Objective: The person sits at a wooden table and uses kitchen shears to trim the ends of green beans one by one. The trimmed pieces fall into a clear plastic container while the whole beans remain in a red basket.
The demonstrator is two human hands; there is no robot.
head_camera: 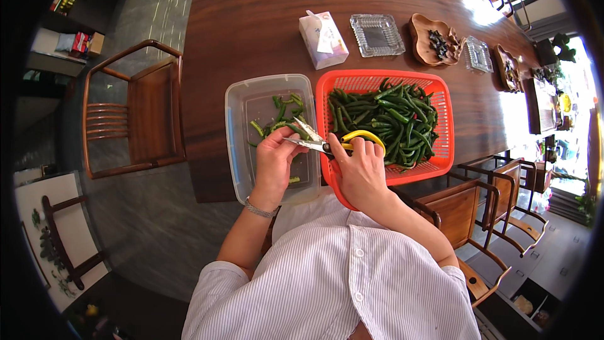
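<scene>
Over the clear plastic tub [238, 170], my left hand [276, 153] pinches a green chili pepper [298, 131] between thumb and fingers. My right hand [361, 170] grips the scissors [351, 145] by their yellow handles. Their blades are spread, with the pepper close to them; whether they touch it I cannot tell. Cut pieces of green pepper [283, 104] lie scattered in the tub. Right beside it stands a red plastic basket [448, 118], heaped with whole green chili peppers [391, 113]. My right hand is above the basket's near left corner.
Behind the containers on the wooden table [255, 23] are a tissue box [325, 42], a glass ashtray [377, 35] and a wooden dish [420, 33] holding dark pieces. A wooden chair [155, 108] stands to the left; more wooden chairs [453, 208] are at the right.
</scene>
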